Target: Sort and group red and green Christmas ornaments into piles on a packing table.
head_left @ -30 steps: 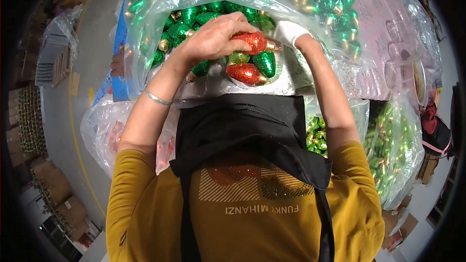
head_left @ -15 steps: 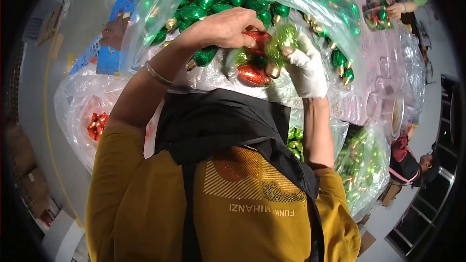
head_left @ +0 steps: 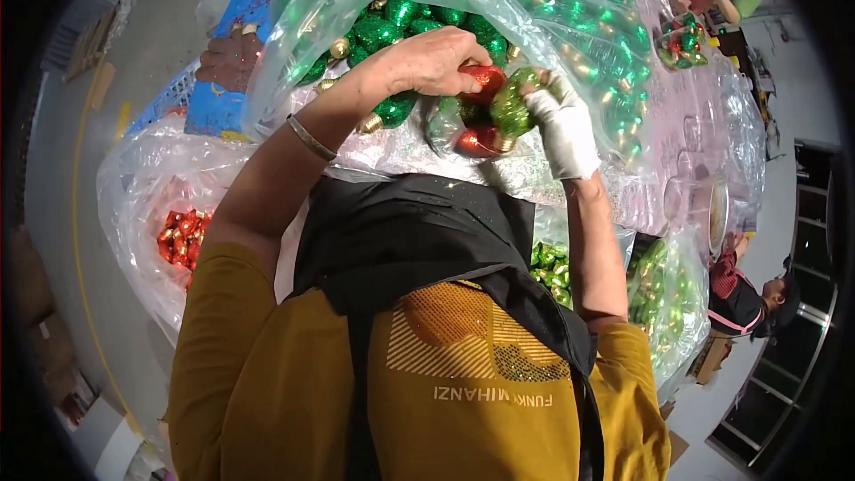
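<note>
Left hand (head_left: 436, 61) grips a red glitter ornament (head_left: 483, 80); gloved right hand (head_left: 563, 129) apparently pinches a green one (head_left: 512, 107). Seat each gently, above the open bag's (head_left: 552, 13) near edge.

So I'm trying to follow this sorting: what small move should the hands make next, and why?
Probably lower the right hand to seat its green ornament beside the red ornament below; the left hand already holds another red one.
</note>
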Demonstrator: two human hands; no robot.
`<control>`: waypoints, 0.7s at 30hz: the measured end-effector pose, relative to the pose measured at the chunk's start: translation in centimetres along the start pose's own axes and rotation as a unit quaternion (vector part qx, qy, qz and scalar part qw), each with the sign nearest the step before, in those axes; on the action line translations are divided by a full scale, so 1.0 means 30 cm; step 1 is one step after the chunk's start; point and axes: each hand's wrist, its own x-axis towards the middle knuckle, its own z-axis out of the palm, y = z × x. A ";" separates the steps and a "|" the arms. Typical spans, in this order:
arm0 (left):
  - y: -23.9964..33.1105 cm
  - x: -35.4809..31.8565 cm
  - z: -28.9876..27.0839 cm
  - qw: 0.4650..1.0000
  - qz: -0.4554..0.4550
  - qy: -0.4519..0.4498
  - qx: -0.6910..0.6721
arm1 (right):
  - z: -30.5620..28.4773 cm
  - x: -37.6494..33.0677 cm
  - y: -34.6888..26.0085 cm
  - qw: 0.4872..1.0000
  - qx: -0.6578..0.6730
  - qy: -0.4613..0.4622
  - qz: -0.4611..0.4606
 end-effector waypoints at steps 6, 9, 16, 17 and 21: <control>-0.002 -0.025 0.010 1.000 0.005 0.018 0.015 | -0.103 -0.047 -0.077 0.993 0.081 0.020 -0.079; -0.006 -0.023 0.011 0.999 0.029 0.027 0.030 | -0.220 -0.030 -0.056 0.979 0.184 -0.070 -0.053; 0.033 -0.019 0.023 0.989 0.039 0.062 0.126 | -0.100 -0.076 -0.079 0.981 0.183 -0.035 -0.057; 0.042 -0.012 0.026 0.990 0.041 0.059 0.123 | -0.084 -0.050 -0.054 0.996 0.028 0.008 -0.087; 0.046 0.000 0.020 0.992 0.002 0.033 0.121 | -0.024 0.002 -0.062 0.915 -0.382 0.054 -0.119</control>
